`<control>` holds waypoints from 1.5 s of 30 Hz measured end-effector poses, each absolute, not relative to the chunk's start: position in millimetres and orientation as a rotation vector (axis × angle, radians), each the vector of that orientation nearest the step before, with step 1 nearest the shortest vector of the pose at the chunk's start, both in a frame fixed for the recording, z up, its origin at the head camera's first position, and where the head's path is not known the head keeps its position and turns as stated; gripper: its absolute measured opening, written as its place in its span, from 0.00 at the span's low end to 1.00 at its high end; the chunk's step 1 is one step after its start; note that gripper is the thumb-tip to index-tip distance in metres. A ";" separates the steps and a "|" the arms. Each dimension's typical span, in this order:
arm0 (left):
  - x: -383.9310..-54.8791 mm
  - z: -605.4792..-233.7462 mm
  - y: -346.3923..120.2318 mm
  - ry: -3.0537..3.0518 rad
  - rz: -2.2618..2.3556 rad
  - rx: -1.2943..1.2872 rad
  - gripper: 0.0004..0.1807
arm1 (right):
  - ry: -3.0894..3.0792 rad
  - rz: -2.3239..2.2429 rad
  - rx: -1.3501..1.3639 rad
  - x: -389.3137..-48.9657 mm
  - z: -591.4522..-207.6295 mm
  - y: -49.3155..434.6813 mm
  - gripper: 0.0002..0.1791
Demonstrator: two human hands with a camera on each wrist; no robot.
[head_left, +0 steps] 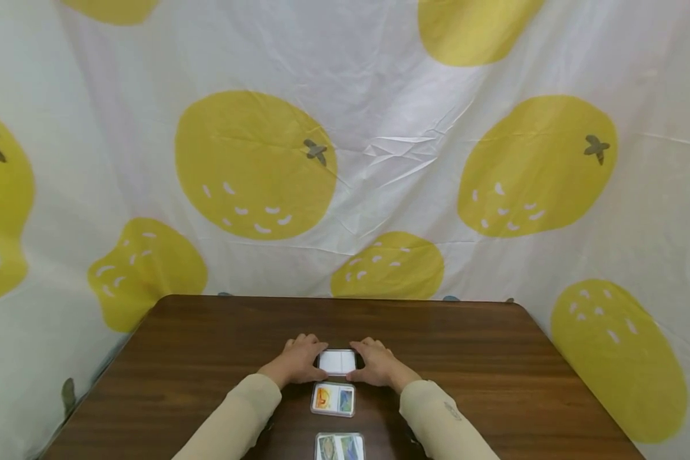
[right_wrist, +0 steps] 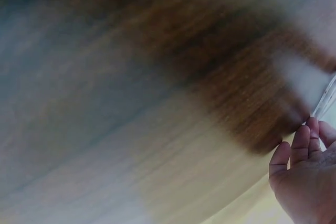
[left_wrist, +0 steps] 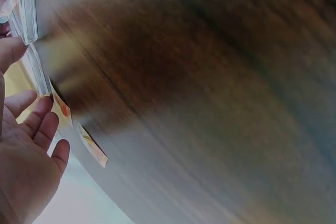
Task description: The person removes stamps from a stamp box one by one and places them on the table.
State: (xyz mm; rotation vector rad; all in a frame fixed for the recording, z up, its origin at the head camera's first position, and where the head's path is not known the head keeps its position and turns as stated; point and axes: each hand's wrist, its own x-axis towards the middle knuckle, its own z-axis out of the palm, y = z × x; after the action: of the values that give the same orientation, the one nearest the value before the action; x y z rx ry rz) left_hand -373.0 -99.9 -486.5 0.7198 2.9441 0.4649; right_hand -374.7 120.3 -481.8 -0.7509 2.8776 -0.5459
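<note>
A white-faced card in a clear sleeve (head_left: 337, 361) lies on the dark wooden table (head_left: 207, 358). My left hand (head_left: 296, 363) rests against its left edge and my right hand (head_left: 379, 364) against its right edge. In the left wrist view my left hand (left_wrist: 26, 166) has loosely spread fingers, with the thumb near the sleeved card's edge (left_wrist: 23, 3). The right wrist view shows the straight fingers of my right hand (right_wrist: 307, 182) touching the clear edge of the card (right_wrist: 328, 95). Neither hand wraps round it.
Two picture cards lie in a row towards me: one orange and blue (head_left: 333, 399), one at the frame's lower edge (head_left: 339, 447). A white cloth with big yellow fruit prints (head_left: 345, 160) hangs behind and beside the table. Both wrist views are blurred.
</note>
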 end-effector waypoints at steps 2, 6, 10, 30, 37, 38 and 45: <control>-372.3 -485.4 -100.9 2.948 0.481 0.713 0.36 | 2.884 -0.545 -0.750 -374.8 -482.6 120.9 0.41; -370.8 -482.1 -104.9 2.968 0.521 0.699 0.34 | 2.886 -0.575 -0.751 -374.9 -483.5 122.6 0.41; -369.2 -478.7 -109.7 2.987 0.560 0.688 0.32 | 2.887 -0.623 -0.767 -375.3 -483.1 125.2 0.39; -363.0 -474.4 -135.2 3.036 0.769 0.752 0.31 | 2.962 -0.849 -0.915 -368.1 -475.7 140.5 0.23; -354.6 -473.9 -141.2 3.014 0.818 0.808 0.32 | 2.940 -0.849 -0.919 -360.5 -475.8 144.4 0.23; -353.2 -473.7 -141.3 3.004 0.823 0.807 0.32 | 2.934 -0.852 -0.920 -359.6 -476.0 145.1 0.23; -343.6 -473.3 -141.8 2.958 0.880 0.816 0.32 | 2.928 -0.868 -0.957 -354.2 -478.3 148.5 0.22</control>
State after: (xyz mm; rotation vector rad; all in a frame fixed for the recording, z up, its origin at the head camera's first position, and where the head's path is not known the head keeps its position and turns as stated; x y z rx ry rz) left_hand -343.6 -141.8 -473.3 0.8156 2.9578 0.8801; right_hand -354.2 148.5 -478.3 -0.9572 2.9284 -0.8676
